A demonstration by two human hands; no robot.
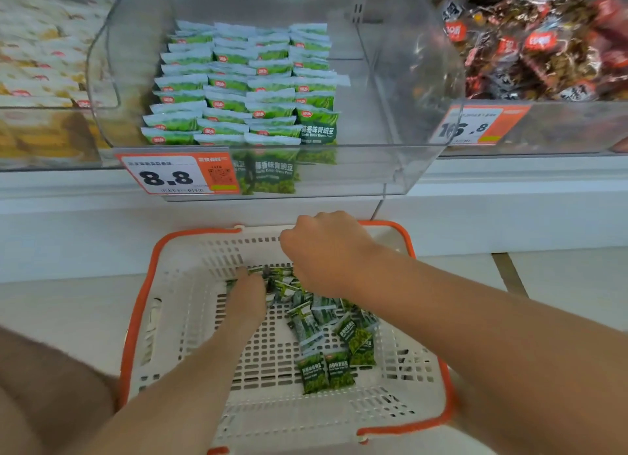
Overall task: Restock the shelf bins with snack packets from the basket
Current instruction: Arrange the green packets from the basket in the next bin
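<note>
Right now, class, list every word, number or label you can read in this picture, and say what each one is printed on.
"8.8": orange price tag on the middle bin.
"蒜香味青豌豆": green packet at that bin's front.
Right price tag: ends ".8", the rest blurred.
Basket packets and red labels on the dark packets: too blurred to read.

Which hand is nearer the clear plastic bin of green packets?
Right. The right hand sits at the orange-rimmed white basket's far edge, below the bin; the left hand reaches deeper, onto green packets inside.
</note>
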